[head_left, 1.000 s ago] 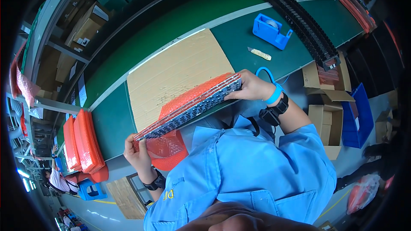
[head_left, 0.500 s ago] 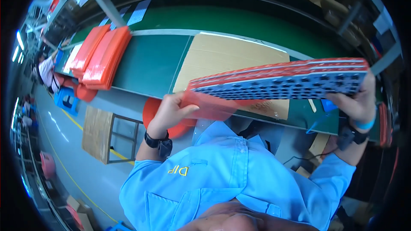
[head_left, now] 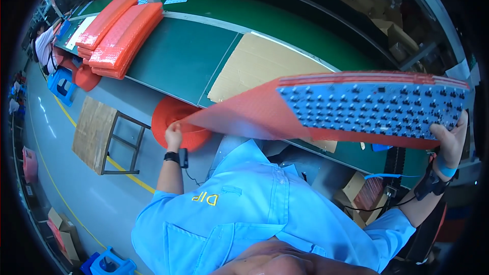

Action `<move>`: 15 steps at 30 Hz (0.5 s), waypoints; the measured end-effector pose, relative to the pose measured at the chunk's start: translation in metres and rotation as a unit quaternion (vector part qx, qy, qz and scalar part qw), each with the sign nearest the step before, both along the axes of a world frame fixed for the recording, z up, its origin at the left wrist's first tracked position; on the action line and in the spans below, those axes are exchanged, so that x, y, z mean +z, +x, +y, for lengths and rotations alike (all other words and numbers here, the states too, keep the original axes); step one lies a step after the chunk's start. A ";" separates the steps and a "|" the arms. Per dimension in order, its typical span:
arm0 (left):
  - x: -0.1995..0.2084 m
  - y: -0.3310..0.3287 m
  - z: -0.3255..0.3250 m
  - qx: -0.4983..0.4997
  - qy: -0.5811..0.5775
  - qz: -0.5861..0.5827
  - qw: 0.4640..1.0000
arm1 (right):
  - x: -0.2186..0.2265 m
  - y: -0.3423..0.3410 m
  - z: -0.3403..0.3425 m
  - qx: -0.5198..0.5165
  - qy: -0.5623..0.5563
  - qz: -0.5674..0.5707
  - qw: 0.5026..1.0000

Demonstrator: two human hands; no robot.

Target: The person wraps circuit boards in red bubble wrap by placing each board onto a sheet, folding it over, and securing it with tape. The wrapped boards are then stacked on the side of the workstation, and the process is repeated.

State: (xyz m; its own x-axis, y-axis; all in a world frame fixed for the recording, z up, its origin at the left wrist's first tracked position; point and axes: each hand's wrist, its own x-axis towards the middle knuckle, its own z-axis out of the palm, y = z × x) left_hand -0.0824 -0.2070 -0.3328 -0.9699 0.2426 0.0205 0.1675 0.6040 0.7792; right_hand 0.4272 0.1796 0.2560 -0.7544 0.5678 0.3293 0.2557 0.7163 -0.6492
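My right hand (head_left: 451,135) grips the right end of a stack of long circuit boards, its thumb over the front one. The front circuit board (head_left: 356,109) faces me, light blue with rows of small black parts. Red layers show along the stack's upper edge. A thin red sheet of bubble wrap (head_left: 244,114) runs beneath this board and stretches out to the left, narrowing to a corner. My left hand (head_left: 173,135) is closed on that corner, fingers pinched together. The stack is held in the air above the near side of the bench.
Below the stack is a green workbench (head_left: 173,53) with a flat cardboard sheet (head_left: 254,63). Piles of red bubble-wrap packs (head_left: 125,38) lie at its left. A red round stool (head_left: 163,112) and a wooden-topped stool (head_left: 94,132) stand nearby. Far left, a person (head_left: 46,46) sits.
My left hand has moved left and down, drawing the bubble wrap out into a long stretch. The stack has tipped so the front board's face shows more. My right hand keeps its grip.
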 end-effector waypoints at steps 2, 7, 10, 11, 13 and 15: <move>-0.019 -0.040 -0.043 -0.020 0.106 -0.067 0.992 | 0.007 -0.002 0.010 -0.003 -0.012 -0.020 1.000; 0.162 -0.042 -0.023 -0.233 0.279 -0.278 0.889 | 0.007 -0.030 0.035 -0.106 0.041 -0.078 0.990; 0.229 -0.015 -0.012 -0.380 0.181 -0.352 0.836 | -0.024 -0.074 0.055 -0.093 0.207 -0.110 0.968; 0.243 0.001 0.002 -0.433 0.127 -0.397 0.799 | -0.042 -0.095 0.056 -0.073 0.259 -0.110 0.957; 0.249 0.032 0.023 -0.460 0.114 -0.415 0.777 | -0.085 -0.142 0.049 -0.130 0.343 -0.194 0.910; 0.251 0.053 0.042 -0.486 0.097 -0.433 0.753 | -0.137 -0.177 0.027 -0.110 0.400 -0.245 0.876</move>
